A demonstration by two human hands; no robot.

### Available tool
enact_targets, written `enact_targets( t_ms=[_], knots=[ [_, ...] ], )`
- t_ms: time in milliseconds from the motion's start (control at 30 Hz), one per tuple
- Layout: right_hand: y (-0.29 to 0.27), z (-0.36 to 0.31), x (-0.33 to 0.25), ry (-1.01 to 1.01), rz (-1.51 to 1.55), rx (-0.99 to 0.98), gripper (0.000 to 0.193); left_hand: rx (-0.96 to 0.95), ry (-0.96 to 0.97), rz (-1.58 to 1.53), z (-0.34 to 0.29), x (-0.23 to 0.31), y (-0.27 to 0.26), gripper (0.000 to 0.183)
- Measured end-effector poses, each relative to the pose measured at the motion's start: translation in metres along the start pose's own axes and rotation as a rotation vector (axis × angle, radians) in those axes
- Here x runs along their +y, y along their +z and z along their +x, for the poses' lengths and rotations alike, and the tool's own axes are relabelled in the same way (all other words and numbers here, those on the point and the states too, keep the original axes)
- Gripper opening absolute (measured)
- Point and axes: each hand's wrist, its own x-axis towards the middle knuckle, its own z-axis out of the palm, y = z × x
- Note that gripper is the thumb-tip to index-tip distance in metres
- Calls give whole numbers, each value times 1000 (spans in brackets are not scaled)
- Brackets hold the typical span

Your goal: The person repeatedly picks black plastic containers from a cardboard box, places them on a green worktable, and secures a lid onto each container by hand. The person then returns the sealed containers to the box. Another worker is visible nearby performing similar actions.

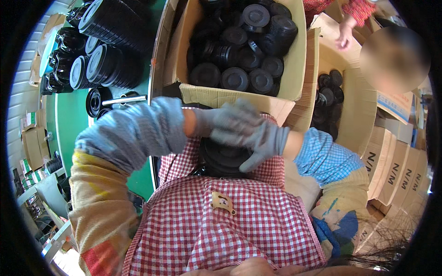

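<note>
A black round plastic part (223,158), disc-like on top, rests in my lap against the checked apron (221,207). My right hand (251,131), in a grey glove, lies over its upper side with fingers stretched and thumb spread toward its right edge. Motion blurs those fingers. Reaching in from the left, my left hand (205,122), also gloved in grey, meets the right one above the part. Its fingers are mostly hidden behind the right hand. Just beyond both hands stands an open cardboard box (237,95) filled with black round plastic pieces (235,79).
On the green table (69,124) at left stand stacks of black discs (108,66) and a metal rod (124,100). A second carton (354,106) to the right holds more black pieces. Beyond it, another person's hand (344,37) extends from a red sleeve. Cardboard boxes (391,168) line the right side.
</note>
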Motion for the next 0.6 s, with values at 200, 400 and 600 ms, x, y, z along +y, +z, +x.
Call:
enact_targets(
  t_ms=[200,400,600],
  knots=[
    [15,37,-69,75,-9,83,63,-648,-1232,-242,136,49,-55,42],
    [10,13,-4,-165,243,67,80,226,211,95,32,-13,11,49],
    [14,48,-64,-135,-102,127,66,-676,-1304,-48,143,66,-67,41]
  ],
)
